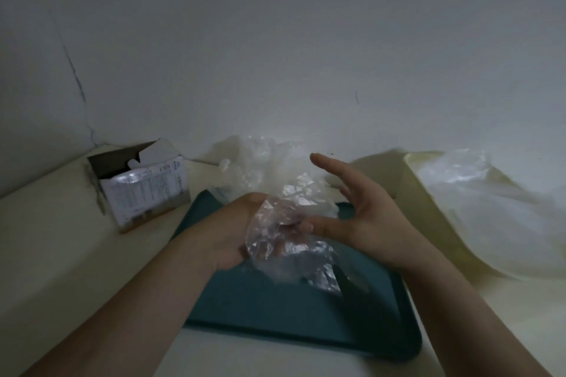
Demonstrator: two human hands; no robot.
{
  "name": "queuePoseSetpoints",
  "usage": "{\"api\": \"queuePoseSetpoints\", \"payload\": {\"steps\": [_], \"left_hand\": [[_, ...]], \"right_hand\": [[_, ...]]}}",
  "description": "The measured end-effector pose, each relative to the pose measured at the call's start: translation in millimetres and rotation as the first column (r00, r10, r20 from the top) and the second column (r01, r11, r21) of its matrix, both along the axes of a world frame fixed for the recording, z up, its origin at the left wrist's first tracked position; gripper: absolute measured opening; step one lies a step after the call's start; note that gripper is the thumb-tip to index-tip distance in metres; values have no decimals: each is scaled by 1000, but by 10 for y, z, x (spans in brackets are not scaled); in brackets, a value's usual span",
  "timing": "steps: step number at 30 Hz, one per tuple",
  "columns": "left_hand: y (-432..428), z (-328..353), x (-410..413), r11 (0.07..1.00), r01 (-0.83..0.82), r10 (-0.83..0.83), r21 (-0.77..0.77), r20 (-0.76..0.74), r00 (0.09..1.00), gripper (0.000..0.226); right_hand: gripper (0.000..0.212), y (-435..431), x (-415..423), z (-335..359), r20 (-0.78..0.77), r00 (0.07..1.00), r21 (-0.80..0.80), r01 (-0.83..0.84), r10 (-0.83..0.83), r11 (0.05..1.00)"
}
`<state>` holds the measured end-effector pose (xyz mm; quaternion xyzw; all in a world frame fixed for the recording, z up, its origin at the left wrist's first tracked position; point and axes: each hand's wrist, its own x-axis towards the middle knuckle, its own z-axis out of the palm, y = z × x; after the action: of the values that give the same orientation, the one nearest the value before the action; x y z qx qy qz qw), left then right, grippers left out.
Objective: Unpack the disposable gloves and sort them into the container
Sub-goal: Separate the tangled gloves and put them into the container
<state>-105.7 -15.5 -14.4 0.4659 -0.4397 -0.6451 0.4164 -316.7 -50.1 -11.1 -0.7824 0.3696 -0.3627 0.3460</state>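
Note:
My left hand (235, 232) grips a crumpled clear plastic glove (294, 242) above the teal tray (275, 309). Beside the glove my right hand (364, 211) is spread, fingers straight, with its thumb touching the plastic. A loose pile of clear gloves (260, 162) lies behind my hands against the wall. The pale yellow container (435, 193) stands at the right and holds more clear gloves (490, 208). An opened cardboard glove box (141, 187) sits at the left.
A white wall rises directly behind the cream counter (55, 248). The counter's back left corner lies just behind the cardboard box.

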Motion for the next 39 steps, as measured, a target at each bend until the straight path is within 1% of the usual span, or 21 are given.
{"api": "queuePoseSetpoints", "payload": {"steps": [2, 4, 5, 7, 8, 9, 10, 12, 14, 17, 20, 22, 24, 26, 27, 29, 32, 35, 37, 38, 39], "left_hand": [[11, -5, -35, 999, 33, -32, 15, -25, 999, 25], [24, 45, -67, 999, -33, 33, -4, -9, 999, 22], [13, 70, -85, 999, -52, 52, 8, -25, 998, 22], [-73, 50, 3, 996, -67, 72, 55, -102, 992, 59], [-82, 55, 42, 997, -55, 60, 49, -103, 993, 78], [-106, 38, 86, 999, -34, 34, 2, -39, 999, 86], [-108, 34, 105, 998, -23, 26, -53, 59, 998, 81], [-81, -8, 106, 980, 26, 27, -198, 257, 966, 46], [-73, -52, 90, 965, 25, 53, -262, 285, 957, 15], [-108, -60, 126, 964, -94, 132, -250, 141, 981, 7], [-141, -31, 177, 962, -210, 195, -177, -98, 976, 7], [-133, -27, 163, 969, -190, 155, -156, -210, 965, 8], [-114, -49, 105, 964, -181, 135, -193, -231, 964, 12], [-109, -92, 20, 943, -235, 195, -235, -180, 964, 14], [-110, -123, -20, 930, -254, 229, -264, -124, 966, 14], [-102, -161, -75, 922, -248, 251, -299, -28, 968, 11], [-123, -158, 23, 927, -183, 228, -327, 107, 968, 9], [-189, -128, 241, 937, -217, 257, -273, 122, 959, 5], [-238, -142, 369, 915, -304, 335, -265, 79, 939, 6], [-253, -149, 414, 900, -317, 365, -299, 119, 923, 6], [-253, -145, 443, 892, -270, 366, -362, 232, 901, 7]], "right_hand": [[51, -6, 43, -27, 45, 999, 7, -4, 4, 1000], [17, -2, 79, -53, 139, 990, 37, 12, -17, 999], [10, -15, 74, -75, 189, 981, 76, 37, -51, 996], [16, -53, 49, -109, 232, 966, 168, 74, -112, 983], [22, -67, 33, -123, 230, 965, 205, 79, -126, 976], [25, -92, 14, -130, 223, 966, 228, 83, -135, 970], [25, -97, -2, -126, 212, 967, 239, 86, -138, 967], [21, -109, -11, -103, 195, 972, 234, 84, -132, 969], [22, -91, 1, -85, 206, 972, 237, 63, -113, 969], [27, -123, 25, -133, 325, 913, 265, 163, -247, 950], [36, -214, 4, -215, 482, 768, 384, 249, -422, 889], [59, -236, -2, -219, 511, 759, 545, 78, -405, 835], [86, -173, 13, -165, 483, 846, 662, -186, -224, 726], [82, -70, 40, -133, 498, 863, 672, -319, -89, 669], [70, -54, 57, -133, 510, 856, 652, -320, -85, 688], [49, -52, 92, -158, 539, 832, 600, -272, -129, 752], [24, -122, 91, -195, 530, 790, 620, -113, -308, 777], [24, -197, 9, -189, 446, 758, 550, 188, -476, 814], [27, -198, -58, -147, 415, 757, 442, 317, -505, 839], [30, -190, -90, -123, 394, 783, 384, 336, -481, 860], [30, -175, -115, -97, 375, 820, 330, 317, -432, 889]]}}
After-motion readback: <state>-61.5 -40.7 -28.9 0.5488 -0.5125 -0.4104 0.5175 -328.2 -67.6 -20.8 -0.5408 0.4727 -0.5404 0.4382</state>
